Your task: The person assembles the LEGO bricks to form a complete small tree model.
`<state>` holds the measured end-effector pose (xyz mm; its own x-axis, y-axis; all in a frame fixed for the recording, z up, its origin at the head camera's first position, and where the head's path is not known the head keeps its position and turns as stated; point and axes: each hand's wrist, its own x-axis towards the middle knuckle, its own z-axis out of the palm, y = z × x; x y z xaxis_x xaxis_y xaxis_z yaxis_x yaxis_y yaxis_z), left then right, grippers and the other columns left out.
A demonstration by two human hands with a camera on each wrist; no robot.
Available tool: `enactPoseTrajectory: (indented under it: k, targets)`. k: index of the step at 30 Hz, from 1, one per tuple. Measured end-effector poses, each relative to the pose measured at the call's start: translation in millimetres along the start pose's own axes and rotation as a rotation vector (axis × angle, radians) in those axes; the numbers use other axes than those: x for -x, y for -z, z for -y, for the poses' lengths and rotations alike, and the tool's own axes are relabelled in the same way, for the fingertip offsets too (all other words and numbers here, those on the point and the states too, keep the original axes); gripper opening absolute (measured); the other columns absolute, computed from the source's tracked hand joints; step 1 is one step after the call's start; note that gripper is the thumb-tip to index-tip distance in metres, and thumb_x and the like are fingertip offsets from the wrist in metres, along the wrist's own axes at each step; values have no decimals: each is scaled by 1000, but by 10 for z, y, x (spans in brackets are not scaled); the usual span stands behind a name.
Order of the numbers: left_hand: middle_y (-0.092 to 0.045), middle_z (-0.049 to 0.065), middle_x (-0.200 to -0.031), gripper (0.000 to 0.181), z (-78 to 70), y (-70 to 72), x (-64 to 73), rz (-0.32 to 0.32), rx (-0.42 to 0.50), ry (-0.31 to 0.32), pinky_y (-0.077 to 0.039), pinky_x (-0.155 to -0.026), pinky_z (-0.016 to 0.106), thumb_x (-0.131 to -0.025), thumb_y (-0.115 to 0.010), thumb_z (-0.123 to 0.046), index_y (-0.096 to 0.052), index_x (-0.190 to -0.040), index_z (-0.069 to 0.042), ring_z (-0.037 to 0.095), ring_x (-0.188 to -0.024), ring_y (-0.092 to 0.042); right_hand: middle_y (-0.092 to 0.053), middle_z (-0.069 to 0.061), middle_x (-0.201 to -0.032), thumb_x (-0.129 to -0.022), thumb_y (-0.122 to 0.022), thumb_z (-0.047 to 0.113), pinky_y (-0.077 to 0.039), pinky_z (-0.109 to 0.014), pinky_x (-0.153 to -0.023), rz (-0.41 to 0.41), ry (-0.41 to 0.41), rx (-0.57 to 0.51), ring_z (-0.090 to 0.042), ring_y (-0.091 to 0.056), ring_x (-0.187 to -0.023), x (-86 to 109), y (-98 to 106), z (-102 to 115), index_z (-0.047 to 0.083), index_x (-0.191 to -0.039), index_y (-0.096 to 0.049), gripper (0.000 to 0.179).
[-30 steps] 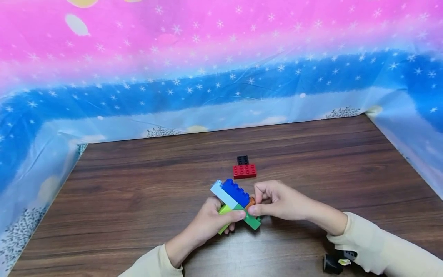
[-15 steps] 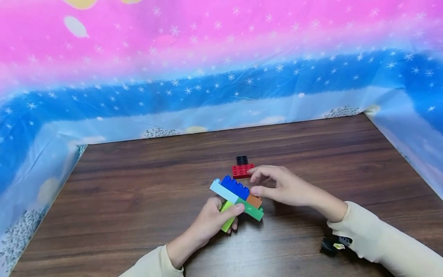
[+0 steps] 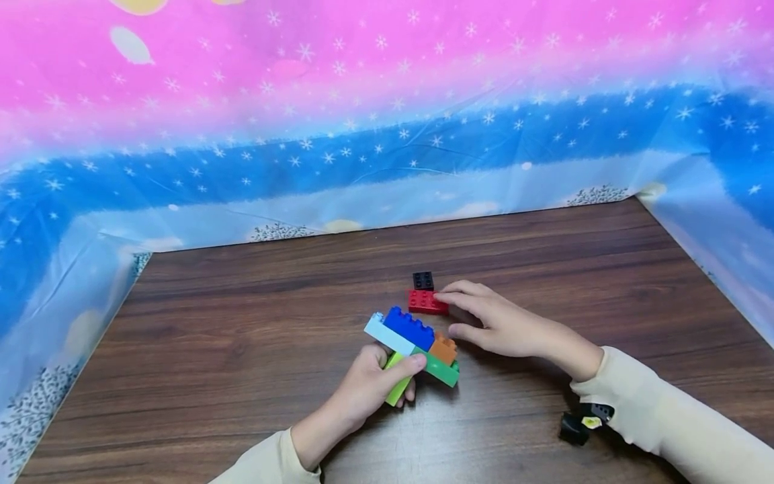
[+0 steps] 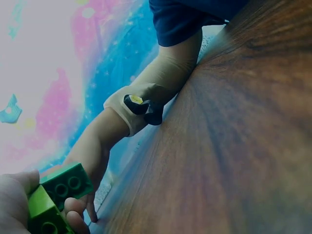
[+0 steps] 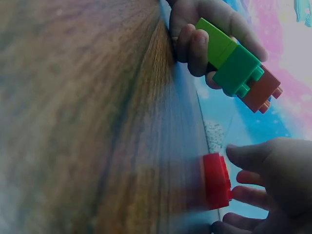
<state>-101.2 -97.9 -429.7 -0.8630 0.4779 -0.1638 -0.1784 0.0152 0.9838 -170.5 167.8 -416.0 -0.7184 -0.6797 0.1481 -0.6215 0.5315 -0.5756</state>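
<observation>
The left hand point(image 3: 369, 386) grips the lime-green plastic brick point(image 3: 396, 384) at the base of a joined cluster of bricks held just above the brown wooden worktop point(image 3: 242, 349), as a second ago. The right hand point(image 3: 498, 326) has let go of that cluster and moved back; its fingertips now touch the red studded plastic brick point(image 3: 426, 302), fingers nearly straight, not yet closed round it.

Counted: five joined bricks, namely one lime, one pale blue point(image 3: 387, 334), one dark blue point(image 3: 411, 327), one green point(image 3: 440, 368), one orange point(image 3: 444, 349); loose on the worktop, one red and one small black brick point(image 3: 423, 279).
</observation>
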Motion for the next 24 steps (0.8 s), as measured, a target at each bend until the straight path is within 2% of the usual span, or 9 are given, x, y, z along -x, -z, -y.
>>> enactPoseTrajectory:
  k: [2,4,8,11,14,16,18,21,24]
  targets:
    - [-65,3,-66,34,-3,-1,15,5,-18,3,-52,-53,21,-104,-67,-25,-69,-110,8,12,-58,-61,-58,-6,-130,-101,-75,20,-54,-38,-87,-13,15,32,-20,-57,-106,-3,-8,-5,5,-145,-61,49]
    - [-66,3,-66,36,-2,-3,26,8,-35,3,-51,-53,21,-104,-67,-26,-69,-111,9,12,-59,-62,-55,-3,-116,-96,-81,20,-48,-31,-74,-27,15,51,-15,-50,-90,-6,-20,-5,5,-135,-68,43]
    - [-66,2,-66,39,8,-6,29,16,-52,-14,-51,-52,21,-105,-66,-28,-69,-109,10,12,-59,-62,-52,2,-100,-90,-87,17,-43,-27,-66,-40,-7,55,-12,-46,-80,-17,-39,6,13,-105,-68,25]
    - [-65,3,-65,41,8,-15,18,10,-32,-22,-52,-51,21,-107,-62,-30,-66,-113,11,11,-56,-61,-56,6,-91,-89,-87,16,-44,-26,-62,-53,-27,19,-10,-48,-75,-24,-44,15,16,-94,-59,28]
    - [-64,4,-64,41,-3,-26,8,-11,1,-18,-52,-50,21,-109,-59,-29,-60,-122,10,11,-54,-60,-65,4,-92,-92,-83,13,-50,-26,-60,-56,-70,-131,-11,-56,-71,-30,-31,28,9,-111,-60,30]
    - [-64,4,-65,41,-8,-30,4,-20,14,-14,-51,-49,22,-110,-59,-28,-57,-128,8,12,-54,-60,-70,-1,-101,-96,-79,14,-55,-28,-65,-50,-111,-282,-14,-64,-77,-38,-18,35,2,-134,-56,45]
    - [-64,5,-64,39,-12,-32,6,-17,9,-14,-51,-48,22,-109,-60,-27,-58,-127,8,12,-54,-61,-70,-8,-111,-100,-74,16,-59,-29,-73,-31,-153,-437,-19,-68,-88,-42,-2,43,-4,-149,-47,59]
    - [-64,5,-64,35,-11,-35,11,-12,-19,-21,-51,-47,22,-108,-62,-27,-61,-120,6,13,-54,-61,-67,-16,-122,-105,-66,21,-59,-30,-82,-9,-194,-603,-25,-66,-101,-40,19,64,-7,-153,-46,59]
    - [-64,7,-67,35,-21,-36,11,-11,-47,-31,-51,-47,23,-107,-64,-28,-62,-118,6,14,-55,-62,-65,-20,-125,-106,-64,21,-59,-29,-84,3,-200,-706,-24,-64,-104,-30,42,105,-8,-149,-51,53]
